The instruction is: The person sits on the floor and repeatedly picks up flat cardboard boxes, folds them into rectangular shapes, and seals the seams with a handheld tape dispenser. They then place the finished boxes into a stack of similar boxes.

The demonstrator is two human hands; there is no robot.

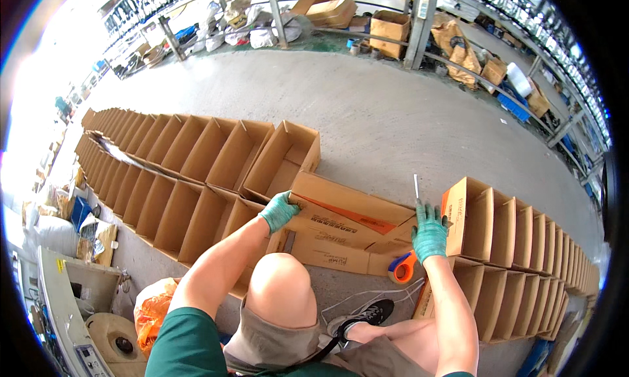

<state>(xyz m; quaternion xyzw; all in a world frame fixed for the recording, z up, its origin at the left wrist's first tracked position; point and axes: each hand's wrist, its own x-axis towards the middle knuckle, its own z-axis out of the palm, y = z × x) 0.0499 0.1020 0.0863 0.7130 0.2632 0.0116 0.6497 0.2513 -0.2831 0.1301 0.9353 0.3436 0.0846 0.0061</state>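
A flattened-looking brown cardboard box (354, 210) with an orange printed band lies in front of my knees, one panel raised. My left hand (280, 211), in a green glove, is closed on its upper left corner. At the box's right end is my gloved right hand (430, 231), fingers stretched out and pointing away from me; whether it presses on the cardboard is hard to tell. Just below that hand rests an orange and blue tape dispenser (401, 267), close to the box's lower right corner. A thin white strip (416, 186) sticks up beyond my right fingertips.
Long double rows of open cartons (196, 148) stretch away on the left, with more rows of cartons (508, 226) on the right. White straps (373, 293) lie by my shoe (367, 315). A machine (85, 311) and orange bag (155, 311) stand lower left; metal racks (419, 26) line the back.
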